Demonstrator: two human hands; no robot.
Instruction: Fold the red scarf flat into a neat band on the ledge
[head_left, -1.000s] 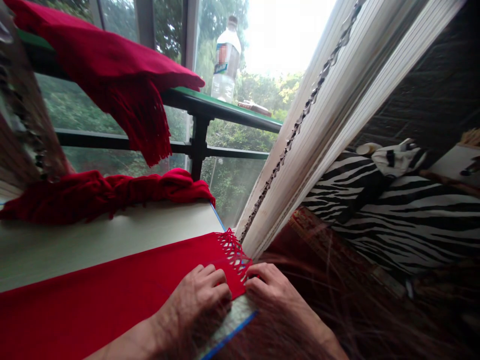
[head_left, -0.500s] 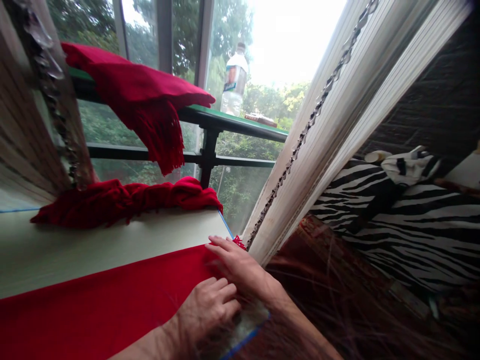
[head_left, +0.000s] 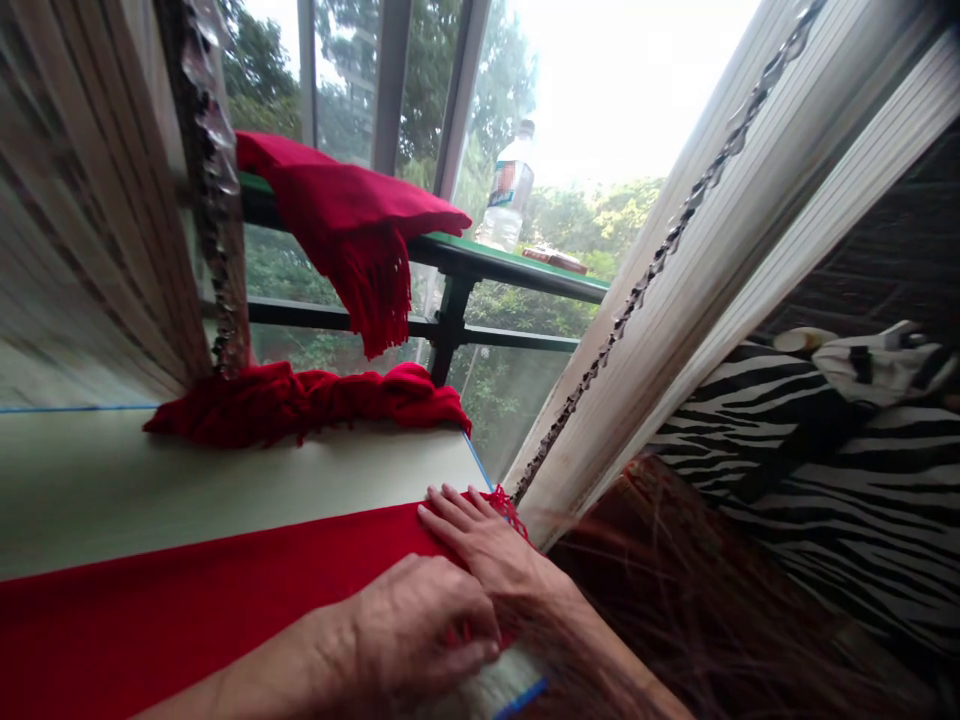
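A red scarf point(head_left: 247, 590) lies spread over the pale tabletop point(head_left: 360, 470), with its red fringe at the right edge. My right hand point(head_left: 487, 545) rests flat on its far corner, fingers apart beside the fringe. Nearer to me, my left hand point(head_left: 420, 615) is closed, thumb and fingers curled together at the scarf's right end. A bit of red cloth shows between them. Strands of hair blur part of the view in front of both hands.
A bunched red scarf point(head_left: 315, 400) lies along the table's far side. Another folded red scarf point(head_left: 337, 205) hangs over the green window ledge, left of a plastic bottle point(head_left: 508, 195). Curtains point(head_left: 652, 330) with bead strings flank the window. Zebra-striped fabric point(head_left: 847, 490) is at right.
My right hand has settled flat on the scarf with fingers spread. My left hand has shifted slightly, its thumb now lower at the scarf's end. The view has swung a little left.
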